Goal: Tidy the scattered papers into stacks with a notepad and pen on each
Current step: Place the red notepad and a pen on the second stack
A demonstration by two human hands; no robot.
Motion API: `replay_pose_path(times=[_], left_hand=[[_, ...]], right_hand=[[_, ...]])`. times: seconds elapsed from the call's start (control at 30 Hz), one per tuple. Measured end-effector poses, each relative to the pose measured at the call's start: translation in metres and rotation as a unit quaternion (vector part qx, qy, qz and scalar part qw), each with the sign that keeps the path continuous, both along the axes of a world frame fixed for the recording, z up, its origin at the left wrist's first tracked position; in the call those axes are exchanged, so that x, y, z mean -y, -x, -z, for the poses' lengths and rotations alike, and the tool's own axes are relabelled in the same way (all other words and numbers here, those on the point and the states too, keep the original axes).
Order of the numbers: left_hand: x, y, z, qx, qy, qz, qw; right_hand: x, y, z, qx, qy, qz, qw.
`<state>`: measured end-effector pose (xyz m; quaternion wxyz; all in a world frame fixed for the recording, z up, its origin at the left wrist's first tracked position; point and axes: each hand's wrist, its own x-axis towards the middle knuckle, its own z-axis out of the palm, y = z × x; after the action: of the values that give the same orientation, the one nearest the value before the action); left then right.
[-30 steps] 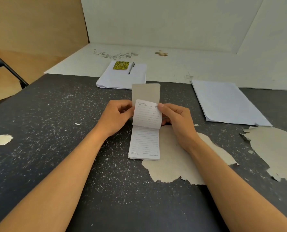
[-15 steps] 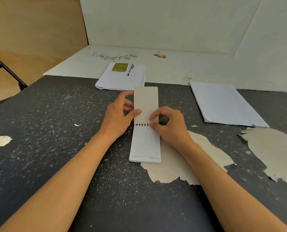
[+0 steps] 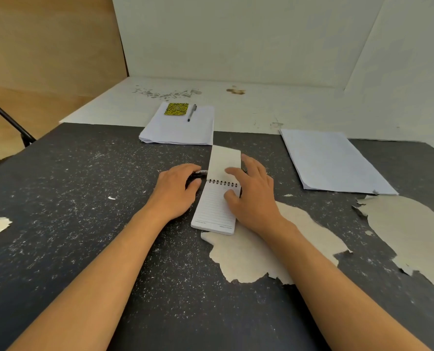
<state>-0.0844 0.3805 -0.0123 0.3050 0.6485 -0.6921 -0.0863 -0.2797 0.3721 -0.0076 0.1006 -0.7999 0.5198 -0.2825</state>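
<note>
White lined notepad [image 3: 214, 209] lies open mid-surface [image 3: 84, 198]; our right hand [image 3: 251, 196] presses it flat, fingers straight, while our left hand [image 3: 175, 191] curls round a black pen [image 3: 198, 173] beside it.

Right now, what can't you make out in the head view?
- Pen: mostly under the left hand; grip unclear.
- Notepad print: too small to read.
- Right hand hides the pad's right edge.
- Chair: cut off by left edge.

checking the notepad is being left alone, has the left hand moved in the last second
Yes. The left hand has come off the spiral notepad and shifted left, now curled on a dark pen beside it.
</note>
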Motion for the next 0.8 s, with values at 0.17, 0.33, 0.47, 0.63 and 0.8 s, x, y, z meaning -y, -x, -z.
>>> replay_pose_path(times=[0.17, 0.33, 0.47, 0.63, 0.8], left_hand=[[-0.001, 0.001, -0.001, 0.009, -0.003, 0.000, 1.000], [-0.001, 0.001, -0.001, 0.011, -0.013, 0.000, 1.000], [-0.002, 0.003, 0.001, 0.038, -0.018, -0.001, 0.999], [-0.003, 0.004, 0.001, 0.062, -0.025, -0.004, 0.998], [-0.001, 0.004, 0.003, 0.105, -0.054, -0.002, 0.993]], right_hand=[[-0.006, -0.004, 0.001, -0.094, 0.028, -0.092, 0.991], [-0.007, -0.007, 0.003, -0.146, 0.040, -0.053, 0.987], [-0.004, -0.006, 0.002, -0.134, -0.020, -0.051, 0.989], [0.001, -0.009, -0.001, -0.148, -0.025, -0.055, 0.987], [0.002, 0.004, -0.006, -0.094, 0.003, -0.017, 0.995]])
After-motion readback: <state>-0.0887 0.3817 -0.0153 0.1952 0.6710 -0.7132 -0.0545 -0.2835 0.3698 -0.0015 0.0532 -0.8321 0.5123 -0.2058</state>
